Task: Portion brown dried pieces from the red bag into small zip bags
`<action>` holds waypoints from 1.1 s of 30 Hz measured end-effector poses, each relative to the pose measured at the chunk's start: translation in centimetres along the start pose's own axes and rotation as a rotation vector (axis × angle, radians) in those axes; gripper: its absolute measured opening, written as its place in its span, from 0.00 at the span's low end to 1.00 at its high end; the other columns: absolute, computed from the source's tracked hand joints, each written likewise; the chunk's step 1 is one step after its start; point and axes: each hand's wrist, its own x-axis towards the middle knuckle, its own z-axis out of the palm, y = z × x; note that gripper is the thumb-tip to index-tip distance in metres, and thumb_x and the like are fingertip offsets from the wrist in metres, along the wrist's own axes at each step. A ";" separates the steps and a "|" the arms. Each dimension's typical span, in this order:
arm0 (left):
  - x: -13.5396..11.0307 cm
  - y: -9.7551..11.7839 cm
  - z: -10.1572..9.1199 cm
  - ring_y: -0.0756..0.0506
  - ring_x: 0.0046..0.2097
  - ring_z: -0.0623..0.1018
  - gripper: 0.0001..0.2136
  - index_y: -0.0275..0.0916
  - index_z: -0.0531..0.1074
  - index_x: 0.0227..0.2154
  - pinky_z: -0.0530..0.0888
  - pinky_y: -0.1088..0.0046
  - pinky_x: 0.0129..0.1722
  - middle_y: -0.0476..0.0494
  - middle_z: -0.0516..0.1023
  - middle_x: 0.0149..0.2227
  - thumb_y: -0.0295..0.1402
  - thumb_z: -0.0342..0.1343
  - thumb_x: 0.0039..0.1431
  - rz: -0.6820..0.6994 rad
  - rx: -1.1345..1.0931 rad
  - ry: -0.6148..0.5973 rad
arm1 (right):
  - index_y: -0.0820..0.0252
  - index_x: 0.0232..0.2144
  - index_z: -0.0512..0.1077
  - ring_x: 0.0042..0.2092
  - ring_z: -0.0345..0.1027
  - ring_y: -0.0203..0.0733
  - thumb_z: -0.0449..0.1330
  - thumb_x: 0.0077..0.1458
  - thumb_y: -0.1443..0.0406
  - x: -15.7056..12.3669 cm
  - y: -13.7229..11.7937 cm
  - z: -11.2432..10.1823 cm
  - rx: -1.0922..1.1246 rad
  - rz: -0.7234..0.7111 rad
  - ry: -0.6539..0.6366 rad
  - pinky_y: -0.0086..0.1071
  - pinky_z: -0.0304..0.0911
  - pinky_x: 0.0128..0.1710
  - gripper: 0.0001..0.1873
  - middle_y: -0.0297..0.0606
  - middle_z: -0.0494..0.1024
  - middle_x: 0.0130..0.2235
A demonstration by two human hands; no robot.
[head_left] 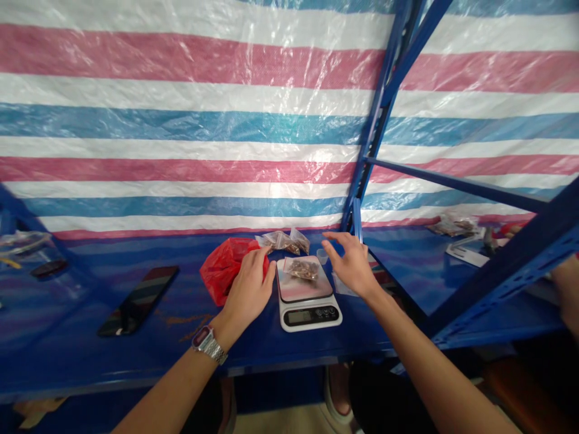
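A white digital kitchen scale (309, 301) stands on the blue shelf (181, 337) with a small clear bag of brown pieces (304, 269) lying on its platform. My left hand (248, 288), a metal watch on its wrist, rests just left of the scale beside a red plastic bag (221, 268); its fingers are curled, and I cannot see anything in them. My right hand (351, 265) hovers open to the right of the scale, fingers spread, holding nothing. More small filled clear bags (284, 241) lie behind the scale.
A black phone (138, 299) lies on the shelf at the left, another dark item (49, 268) farther left. Blue rack uprights (375, 120) and a slanted beam (506, 271) cross the right side. Further bags and papers (456, 232) lie at right. Another person's arm (567, 289) shows at the right edge.
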 end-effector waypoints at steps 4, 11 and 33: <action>0.2 1.4 -0.7 0.39 0.59 0.74 0.14 0.41 0.69 0.55 0.71 0.55 0.60 0.37 0.76 0.53 0.33 0.47 0.71 0.060 -0.028 0.073 | 0.55 0.45 0.78 0.51 0.71 0.54 0.52 0.68 0.55 0.5 -0.1 -0.7 0.017 0.055 0.191 0.47 0.57 0.53 0.17 0.44 0.81 0.48; 0.2 2.6 -1.5 0.42 0.50 0.78 0.10 0.42 0.73 0.45 0.73 0.61 0.53 0.42 0.79 0.45 0.28 0.47 0.70 0.097 -0.064 0.183 | 0.55 0.43 0.77 0.47 0.72 0.51 0.51 0.68 0.56 0.3 0.1 -1.1 0.049 0.061 0.314 0.45 0.60 0.53 0.16 0.44 0.81 0.44; -0.3 2.4 -3.1 0.44 0.44 0.79 0.10 0.42 0.74 0.37 0.74 0.66 0.47 0.45 0.80 0.39 0.26 0.48 0.67 0.059 0.008 0.290 | 0.52 0.56 0.74 0.57 0.67 0.56 0.62 0.61 0.49 -1.4 -1.5 1.4 -0.059 -0.122 -0.361 0.50 0.57 0.55 0.25 0.43 0.80 0.54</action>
